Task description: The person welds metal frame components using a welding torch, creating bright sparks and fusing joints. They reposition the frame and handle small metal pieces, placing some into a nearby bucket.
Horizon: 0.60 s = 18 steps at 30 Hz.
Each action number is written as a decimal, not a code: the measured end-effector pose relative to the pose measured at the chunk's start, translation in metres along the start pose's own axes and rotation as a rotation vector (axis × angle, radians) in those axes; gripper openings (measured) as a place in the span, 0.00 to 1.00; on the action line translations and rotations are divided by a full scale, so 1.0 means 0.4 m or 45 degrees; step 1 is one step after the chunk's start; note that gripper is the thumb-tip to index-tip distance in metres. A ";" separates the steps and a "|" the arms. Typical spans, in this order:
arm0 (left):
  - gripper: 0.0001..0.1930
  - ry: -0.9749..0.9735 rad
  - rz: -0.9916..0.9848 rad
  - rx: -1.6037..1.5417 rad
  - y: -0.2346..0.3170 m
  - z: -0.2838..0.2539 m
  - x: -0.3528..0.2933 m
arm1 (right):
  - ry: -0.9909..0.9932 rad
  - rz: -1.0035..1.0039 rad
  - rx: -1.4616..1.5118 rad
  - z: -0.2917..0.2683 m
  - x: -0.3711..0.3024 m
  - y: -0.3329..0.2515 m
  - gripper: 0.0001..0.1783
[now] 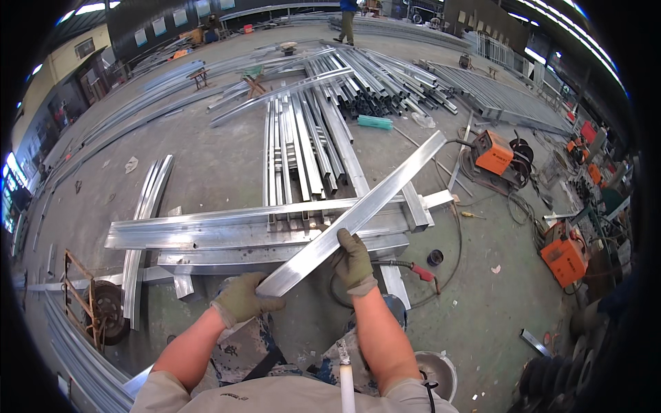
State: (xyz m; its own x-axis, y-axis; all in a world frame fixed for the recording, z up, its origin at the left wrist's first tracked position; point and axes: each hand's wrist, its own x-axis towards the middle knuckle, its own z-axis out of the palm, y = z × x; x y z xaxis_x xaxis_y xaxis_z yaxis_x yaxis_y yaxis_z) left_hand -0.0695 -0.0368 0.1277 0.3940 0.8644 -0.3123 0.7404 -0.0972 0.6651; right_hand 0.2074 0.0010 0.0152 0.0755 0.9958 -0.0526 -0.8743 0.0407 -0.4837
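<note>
A shiny rectangular metal tube (389,184) slants up and away to the right in front of me. My gloved left hand (242,296) is closed round its lower near end. Farther up, my gloved right hand (354,263) grips the same tube from its right side, thumb on the upper face. Beneath and behind it, long metal beams (206,233) lie crosswise, one in front of another; the held tube hides part of them. A red-handled welding torch (421,272) with a dark cable lies just right of my right hand.
Beyond the beams stretches a large pile of metal tubes (303,144). Two orange welding machines (494,153) stand at right with cables on the floor. A dark tin (435,257) and a screwdriver (474,215) lie nearby. A wheeled cart (103,310) is at left; a person (346,24) stands far off.
</note>
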 end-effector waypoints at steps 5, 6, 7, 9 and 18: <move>0.32 -0.021 0.005 -0.146 -0.004 -0.025 0.047 | 0.068 -0.050 0.059 0.014 0.002 -0.008 0.15; 0.32 0.018 0.053 -0.011 -0.007 -0.029 0.058 | 0.054 -0.048 0.091 0.010 0.007 -0.009 0.16; 0.32 0.058 0.101 0.125 -0.016 -0.035 0.071 | 0.040 -0.045 0.123 0.007 0.012 -0.011 0.16; 0.31 0.149 0.140 0.312 -0.011 -0.048 0.085 | 0.113 -0.096 0.071 0.007 0.024 -0.021 0.17; 0.27 0.421 0.245 0.495 -0.120 -0.171 0.138 | 0.275 0.148 -0.024 -0.027 0.107 -0.001 0.33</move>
State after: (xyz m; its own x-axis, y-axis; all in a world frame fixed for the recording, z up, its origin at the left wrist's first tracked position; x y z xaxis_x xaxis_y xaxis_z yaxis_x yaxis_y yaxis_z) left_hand -0.1205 0.0492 0.1248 0.3964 0.9160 0.0616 0.8433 -0.3898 0.3699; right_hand 0.2161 0.0428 0.0036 0.0775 0.9529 -0.2932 -0.8741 -0.0765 -0.4797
